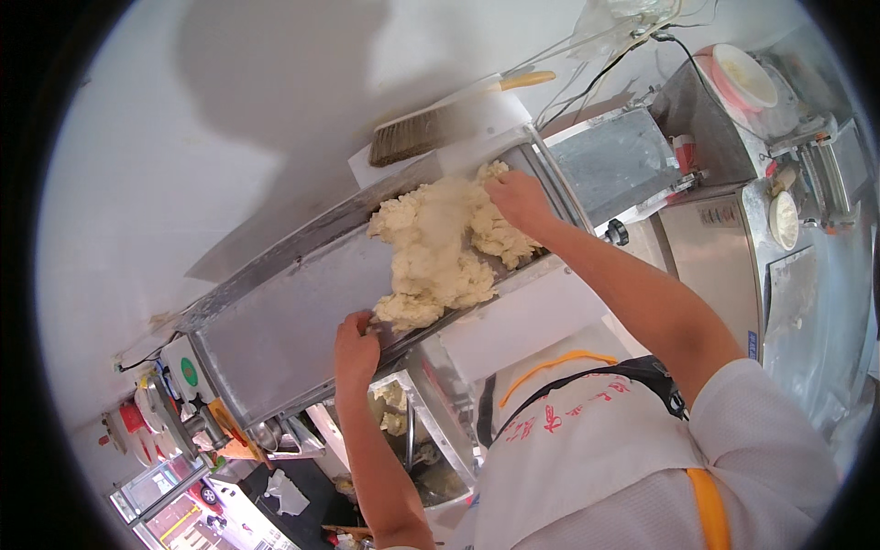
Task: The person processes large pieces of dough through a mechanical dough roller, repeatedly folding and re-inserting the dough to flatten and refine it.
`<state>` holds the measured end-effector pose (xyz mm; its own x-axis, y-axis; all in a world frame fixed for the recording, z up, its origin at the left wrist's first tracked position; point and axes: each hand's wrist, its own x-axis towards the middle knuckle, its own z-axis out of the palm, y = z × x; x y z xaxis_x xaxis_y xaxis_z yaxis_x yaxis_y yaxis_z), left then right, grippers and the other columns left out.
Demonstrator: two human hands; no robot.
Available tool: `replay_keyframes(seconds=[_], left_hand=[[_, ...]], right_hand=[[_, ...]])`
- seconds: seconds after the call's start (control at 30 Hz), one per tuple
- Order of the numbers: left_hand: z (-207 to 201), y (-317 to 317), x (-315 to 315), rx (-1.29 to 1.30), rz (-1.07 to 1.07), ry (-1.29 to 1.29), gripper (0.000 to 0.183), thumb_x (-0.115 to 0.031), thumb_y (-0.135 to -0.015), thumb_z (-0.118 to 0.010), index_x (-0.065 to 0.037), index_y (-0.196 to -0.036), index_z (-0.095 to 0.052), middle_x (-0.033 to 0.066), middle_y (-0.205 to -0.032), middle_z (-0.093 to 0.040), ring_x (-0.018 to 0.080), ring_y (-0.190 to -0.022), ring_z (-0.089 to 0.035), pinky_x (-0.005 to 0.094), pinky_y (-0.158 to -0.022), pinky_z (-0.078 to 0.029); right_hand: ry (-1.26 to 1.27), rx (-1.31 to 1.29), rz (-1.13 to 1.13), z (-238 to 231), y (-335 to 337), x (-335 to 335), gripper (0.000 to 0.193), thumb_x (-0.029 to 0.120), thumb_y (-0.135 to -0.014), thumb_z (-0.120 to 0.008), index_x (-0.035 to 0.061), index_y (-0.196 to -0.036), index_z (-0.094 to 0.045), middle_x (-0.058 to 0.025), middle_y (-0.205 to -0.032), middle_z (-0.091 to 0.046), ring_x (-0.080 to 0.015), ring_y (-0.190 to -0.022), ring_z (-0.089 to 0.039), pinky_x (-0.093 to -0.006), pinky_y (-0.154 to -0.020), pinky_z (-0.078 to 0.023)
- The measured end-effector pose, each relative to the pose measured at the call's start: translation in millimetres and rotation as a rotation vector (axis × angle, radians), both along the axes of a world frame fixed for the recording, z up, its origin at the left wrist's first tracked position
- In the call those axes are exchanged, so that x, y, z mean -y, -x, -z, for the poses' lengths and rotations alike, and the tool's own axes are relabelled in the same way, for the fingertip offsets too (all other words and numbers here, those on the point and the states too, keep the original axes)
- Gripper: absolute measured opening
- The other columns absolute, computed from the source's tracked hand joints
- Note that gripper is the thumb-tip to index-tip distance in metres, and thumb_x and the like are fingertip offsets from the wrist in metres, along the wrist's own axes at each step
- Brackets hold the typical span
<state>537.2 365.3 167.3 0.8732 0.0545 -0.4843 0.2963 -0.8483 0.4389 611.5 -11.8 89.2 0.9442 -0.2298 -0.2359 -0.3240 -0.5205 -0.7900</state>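
Dough [433, 243] lies in the metal tray [293, 316]. Right hand [519, 202] curls against its right lump; left hand [357, 353] curls at its lower edge. Fingertips partly obscured; grip cannot be determined.

Pale wall [119, 183], broad shadow [266, 82] across it. Lower left: metal frame [170, 496], daylit street [188, 524] beyond. Right side: metal cabinet [710, 252].
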Motion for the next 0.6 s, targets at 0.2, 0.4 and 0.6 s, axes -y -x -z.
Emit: replay_keyframes(seconds=[0.2,0.4,0.6], left_hand=[[-1.7,11.0,11.9,0.230,-0.067,-0.200,0.029,-0.008,-0.093,-0.064,0.001,-0.121,-0.065,0.0217,-0.119,-0.064,0.0406,-0.112,-0.062,0.0484,-0.101,-0.048],[2.8,10.7,12.0,0.012,0.052,-0.271,0.033,-0.006,-0.088,-0.070,0.002,-0.120,-0.066,0.0211,-0.110,-0.069,0.0408,-0.110,-0.064,0.0474,-0.097,-0.050],[-21.4,-21.9,69.2,0.014,0.075,0.210,0.069,0.000,-0.080,-0.077,-0.001,-0.144,-0.053,0.0226,-0.130,-0.068,0.0338,-0.122,-0.066,0.0393,-0.099,-0.053]], right_hand=[[-0.477,-0.213,0.252,8.5,8.0,7.0,0.041,0.035,-0.092,-0.059,0.0022,-0.068,-0.064,-0.0122,-0.067,-0.064,-0.0245,-0.049,-0.056,-0.0408,-0.057,-0.048],[0.213,0.194,-0.027,51.6,24.2,-14.2,0.037,0.034,-0.091,-0.060,0.0037,-0.073,-0.069,-0.0181,-0.072,-0.070,-0.0336,-0.067,-0.069,-0.0438,-0.065,-0.053],[0.520,-0.033,-0.355,30.7,29.3,-7.9,0.021,0.018,-0.080,-0.076,0.0073,-0.098,-0.071,-0.0160,-0.090,-0.071,-0.0377,-0.090,-0.071,-0.0491,-0.078,-0.058]])
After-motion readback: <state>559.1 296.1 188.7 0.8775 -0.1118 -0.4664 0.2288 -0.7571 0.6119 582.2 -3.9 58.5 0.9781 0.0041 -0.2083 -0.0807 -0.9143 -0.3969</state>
